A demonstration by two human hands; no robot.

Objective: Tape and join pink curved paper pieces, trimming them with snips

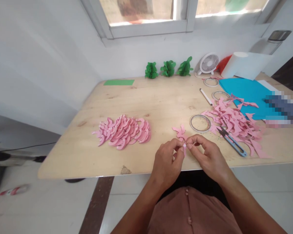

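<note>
Near the table's front edge, my left hand (168,161) is closed in a pinch on a small pink cut-out piece (185,150), mostly hidden by the fingers. A tiny white bit (184,145) shows on it between my two hands. My right hand (210,159) meets the left at the fingertips, thumb and forefinger pinched at this white bit. Just beyond the fingers lie a few loose pink pieces (179,130). To the left is a heap of curved pink cut-outs (127,131), several with white spots at their ends.
Pink scraps (234,117) spread at the right, with thread snips (233,142) and a tape roll (200,123) beside them. A white pen (206,97), blue sheets (244,94) and a small fan (209,63) lie farther back. Green paper figures (168,69) stand along the wall.
</note>
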